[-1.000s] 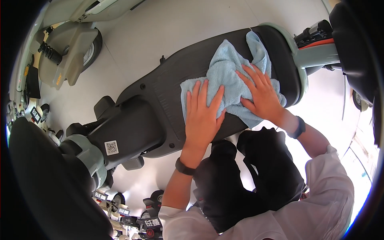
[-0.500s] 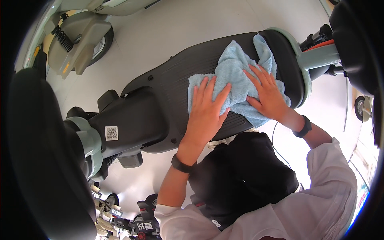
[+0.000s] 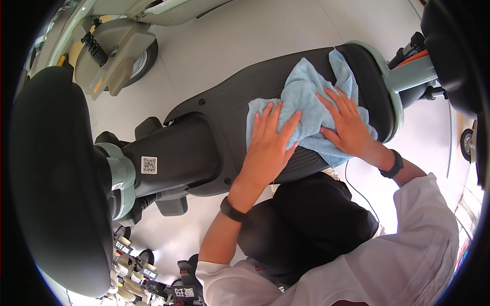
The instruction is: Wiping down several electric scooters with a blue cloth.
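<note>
A crumpled light-blue towel (image 3: 306,92) lies on the ribbed black footboard (image 3: 242,86) of an electric scooter. My left hand (image 3: 268,143) rests palm down across the towel's left part, fingers stretched out and its heel over the footboard's near edge. Over the towel's right part lies my right hand (image 3: 349,125), flat with spread fingers. Neither hand grips the cloth. One loose fold of the towel reaches up toward the footboard's right end. Each wrist wears a dark band.
The scooter's large black seat (image 3: 56,178) fills the left side. A black panel (image 3: 173,148) with a square code sticker joins the footboard. Pale green frame tubing (image 3: 408,79) curves at the right. Other scooters, one with a beige wheel cover (image 3: 104,61), stand around.
The whole view has shifted slightly, so the scooter appears a little farther right and lower. Both hands keep nearly the same places on the towel.
</note>
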Motion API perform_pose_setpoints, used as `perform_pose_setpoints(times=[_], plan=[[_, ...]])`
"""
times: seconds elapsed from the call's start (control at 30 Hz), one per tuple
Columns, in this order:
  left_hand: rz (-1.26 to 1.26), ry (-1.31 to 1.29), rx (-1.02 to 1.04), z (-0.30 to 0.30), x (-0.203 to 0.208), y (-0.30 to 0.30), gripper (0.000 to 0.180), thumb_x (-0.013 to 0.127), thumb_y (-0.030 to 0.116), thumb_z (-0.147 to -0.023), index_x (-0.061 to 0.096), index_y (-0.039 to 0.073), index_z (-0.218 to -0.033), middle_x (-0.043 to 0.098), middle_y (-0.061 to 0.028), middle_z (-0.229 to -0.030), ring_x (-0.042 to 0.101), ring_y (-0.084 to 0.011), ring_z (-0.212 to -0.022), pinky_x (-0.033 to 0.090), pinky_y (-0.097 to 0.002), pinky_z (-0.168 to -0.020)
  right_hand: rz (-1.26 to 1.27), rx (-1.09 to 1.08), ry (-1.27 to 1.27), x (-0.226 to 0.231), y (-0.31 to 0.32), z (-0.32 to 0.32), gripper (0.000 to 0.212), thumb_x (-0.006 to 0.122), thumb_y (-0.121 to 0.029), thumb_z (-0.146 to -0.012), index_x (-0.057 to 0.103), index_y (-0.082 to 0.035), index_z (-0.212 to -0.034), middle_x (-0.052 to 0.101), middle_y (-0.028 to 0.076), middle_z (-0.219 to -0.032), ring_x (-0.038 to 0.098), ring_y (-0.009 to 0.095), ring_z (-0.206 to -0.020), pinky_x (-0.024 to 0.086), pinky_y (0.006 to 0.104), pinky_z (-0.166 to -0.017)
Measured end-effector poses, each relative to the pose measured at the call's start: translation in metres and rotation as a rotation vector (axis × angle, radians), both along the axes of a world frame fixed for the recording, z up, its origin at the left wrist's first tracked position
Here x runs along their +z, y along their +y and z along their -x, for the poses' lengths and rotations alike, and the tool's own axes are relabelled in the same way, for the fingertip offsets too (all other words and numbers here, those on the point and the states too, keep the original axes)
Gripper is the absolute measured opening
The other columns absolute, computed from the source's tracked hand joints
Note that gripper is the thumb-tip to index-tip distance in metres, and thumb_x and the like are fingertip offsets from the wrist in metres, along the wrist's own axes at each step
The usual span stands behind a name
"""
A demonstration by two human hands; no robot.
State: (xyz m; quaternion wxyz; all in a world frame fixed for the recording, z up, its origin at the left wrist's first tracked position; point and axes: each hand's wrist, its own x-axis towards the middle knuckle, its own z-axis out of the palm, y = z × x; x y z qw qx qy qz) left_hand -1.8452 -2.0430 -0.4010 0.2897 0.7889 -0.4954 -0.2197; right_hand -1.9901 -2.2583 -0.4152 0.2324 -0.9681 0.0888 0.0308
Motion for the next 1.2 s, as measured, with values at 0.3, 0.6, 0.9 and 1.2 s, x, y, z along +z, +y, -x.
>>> perform_pose_setpoints(times=[0.3, 0.6, 0.9, 1.2], plan=[[-0.097, 0.011, 0.02, -0.009, 0.021, 0.024, 0.061, 0.074, 0.016, -0.091, 0.054, 0.016, -0.149, 0.04, -0.0218, -0.158, 0.034, -0.0434, -0.149, 0.027, -0.0573, -0.123, -0.09, 0.032, 0.062, 0.012, 0.032, -0.004, 0.084, 0.077, -0.035, -0.089, 0.037, -0.01, -0.159, 0.032, 0.022, -0.16, 0.025, 0.046, -0.151, 0.024, 0.0658, -0.119], [-0.107, -0.016, 0.119, -0.007, 0.023, 0.044, 0.061, 0.075, 0.015, -0.09, 0.055, 0.018, -0.148, 0.039, -0.0214, -0.159, 0.034, -0.0448, -0.149, 0.028, -0.0582, -0.122, -0.132, 0.098, 0.095, 0.019, 0.037, -0.01, 0.082, 0.074, -0.037, -0.091, 0.037, -0.012, -0.16, 0.03, 0.021, -0.162, 0.025, 0.045, -0.152, 0.023, 0.066, -0.12], [-0.073, 0.0, 0.064, -0.014, 0.018, 0.039, 0.07, 0.081, 0.021, -0.084, 0.055, 0.019, -0.148, 0.038, -0.0209, -0.159, 0.031, -0.044, -0.15, 0.024, -0.0623, -0.121, -0.102, 0.065, 0.125, 0.018, 0.042, -0.014, 0.082, 0.074, -0.038, -0.089, 0.039, -0.012, -0.158, 0.032, 0.017, -0.163, 0.027, 0.043, -0.152, 0.028, 0.0669, -0.118], [-0.049, 0.003, 0.076, -0.014, 0.007, 0.034, 0.074, 0.086, 0.022, -0.079, 0.056, 0.021, -0.147, 0.04, -0.0184, -0.158, 0.033, -0.0414, -0.149, 0.027, -0.0626, -0.12, -0.047, 0.04, 0.21, 0.016, 0.044, -0.014, 0.078, 0.071, -0.039, -0.091, 0.041, -0.011, -0.157, 0.033, 0.016, -0.163, 0.027, 0.042, -0.152, 0.026, 0.0636, -0.12]])
